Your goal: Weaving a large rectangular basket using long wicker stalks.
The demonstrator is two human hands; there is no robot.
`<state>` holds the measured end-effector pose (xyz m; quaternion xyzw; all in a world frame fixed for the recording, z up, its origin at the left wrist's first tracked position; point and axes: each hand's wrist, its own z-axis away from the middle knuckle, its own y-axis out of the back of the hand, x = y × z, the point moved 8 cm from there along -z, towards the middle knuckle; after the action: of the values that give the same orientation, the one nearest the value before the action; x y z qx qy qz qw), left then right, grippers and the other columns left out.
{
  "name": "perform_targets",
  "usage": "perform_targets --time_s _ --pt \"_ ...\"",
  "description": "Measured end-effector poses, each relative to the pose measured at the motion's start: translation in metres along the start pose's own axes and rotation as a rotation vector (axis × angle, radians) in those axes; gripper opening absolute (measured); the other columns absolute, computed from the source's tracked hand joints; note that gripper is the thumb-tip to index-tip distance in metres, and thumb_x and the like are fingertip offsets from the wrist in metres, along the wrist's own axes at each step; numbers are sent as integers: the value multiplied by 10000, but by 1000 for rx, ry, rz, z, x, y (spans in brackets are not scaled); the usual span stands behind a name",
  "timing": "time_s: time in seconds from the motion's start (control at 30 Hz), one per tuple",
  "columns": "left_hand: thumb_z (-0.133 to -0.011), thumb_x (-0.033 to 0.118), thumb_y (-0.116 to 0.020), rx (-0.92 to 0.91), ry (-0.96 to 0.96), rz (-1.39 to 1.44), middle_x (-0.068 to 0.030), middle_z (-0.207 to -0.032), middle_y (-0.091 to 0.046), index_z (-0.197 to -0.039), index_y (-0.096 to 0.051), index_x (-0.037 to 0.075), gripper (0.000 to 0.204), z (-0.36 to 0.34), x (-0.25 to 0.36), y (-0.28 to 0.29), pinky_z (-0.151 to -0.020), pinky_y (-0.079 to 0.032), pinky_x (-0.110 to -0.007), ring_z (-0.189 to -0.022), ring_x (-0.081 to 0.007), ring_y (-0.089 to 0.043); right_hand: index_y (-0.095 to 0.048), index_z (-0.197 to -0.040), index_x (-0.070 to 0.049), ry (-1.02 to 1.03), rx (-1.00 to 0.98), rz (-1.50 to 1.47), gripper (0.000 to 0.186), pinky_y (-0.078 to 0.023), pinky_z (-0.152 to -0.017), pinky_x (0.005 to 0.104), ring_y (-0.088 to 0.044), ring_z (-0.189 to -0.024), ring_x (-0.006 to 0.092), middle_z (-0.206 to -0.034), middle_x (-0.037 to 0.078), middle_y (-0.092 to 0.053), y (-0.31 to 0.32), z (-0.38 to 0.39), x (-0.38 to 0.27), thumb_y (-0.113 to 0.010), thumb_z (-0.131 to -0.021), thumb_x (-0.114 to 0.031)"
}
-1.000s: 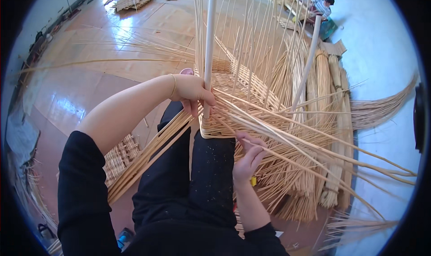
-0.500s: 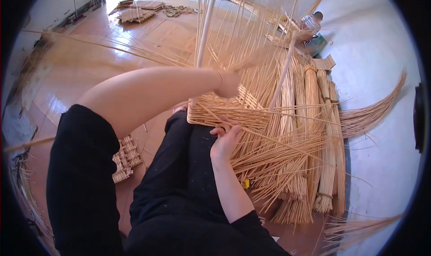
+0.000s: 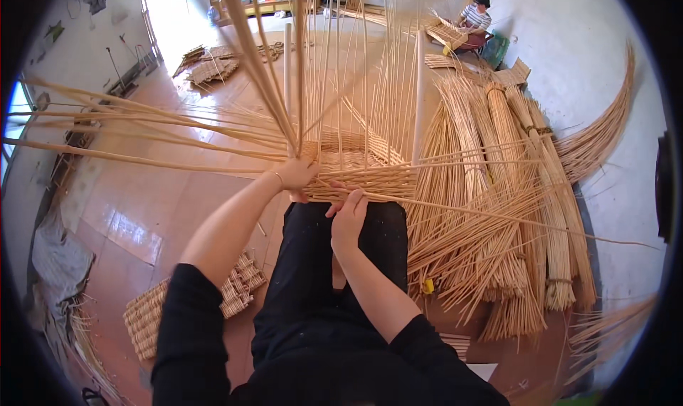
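Both hands work the near edge of a half-woven wicker basket (image 3: 359,171) resting on the person's lap. The left hand (image 3: 295,172) is closed around a bunch of upright cane stakes (image 3: 267,71) at the left corner — the right hand (image 3: 348,217), just beside it, presses curled fingers against the woven rim. Right of the grip lie bundled reeds (image 3: 512,192) on the floor; lower left, a flat woven mat (image 3: 153,313).

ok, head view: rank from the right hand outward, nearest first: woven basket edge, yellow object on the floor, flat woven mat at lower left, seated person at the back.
1. woven basket edge, touching the right hand
2. yellow object, on the floor, lower right
3. flat woven mat, on the floor, lower left
4. seated person, far back, upper right
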<state>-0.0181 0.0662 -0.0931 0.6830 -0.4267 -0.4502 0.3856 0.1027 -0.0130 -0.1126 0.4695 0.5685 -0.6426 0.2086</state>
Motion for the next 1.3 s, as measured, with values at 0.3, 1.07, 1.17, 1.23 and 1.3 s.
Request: perform_targets --time_s 0.3,1.07,1.17,1.23,1.3 --pt "-915 341 -517 76 1477 1048 -166 -768 -608 -936 -531 -59 401 -7 -24 -20 -435 -554 -356 -561 -289 -674 -466 -949 -10 -41 -28 404 206 -412 -438 258 -554 -507 134 -770 75 -563 29 -72 -35 -499 -960 -213" --pt "-780 365 -653 400 1481 695 -175 -755 -669 -866 -675 25 351 12 -20 -16 -654 -531 -393 -720 -291 -677 -286 -1380 -108 287 -196 635 441 -502 -565 302 -599 -666 193 -739 86 -540 -49 -177 -48 -415 -959 -75" --pt "-706 368 -712 412 1535 881 -177 -783 -671 -810 -673 45 342 35 -30 -46 -744 -506 -401 -813 -307 -661 -371 -1150 -58 369 -40 394 196 -515 -544 278 -611 -623 166 -718 65 -555 -4 -108 -62 -342 -1018 -200" --pt "-727 386 -714 322 1496 906 -170 -902 -679 -841 -649 17 391 18 -34 -43 -756 -513 -412 -809 -314 -664 -355 -1135 -52 459 80 198 215 -522 -533 272 -628 -655 181 -772 81 -563 33 -88 -57 -310 -1028 -233" --pt "-787 184 -734 710 1448 1726 -140 -753 -636 -846 -545 -2 272 -18 -20 -31 -472 -565 -354 -597 -247 -673 -349 -1141 -52 387 114 185 222 -521 -527 269 -631 -662 185 -786 86 -565 49 -97 -59 -303 -1029 -239"
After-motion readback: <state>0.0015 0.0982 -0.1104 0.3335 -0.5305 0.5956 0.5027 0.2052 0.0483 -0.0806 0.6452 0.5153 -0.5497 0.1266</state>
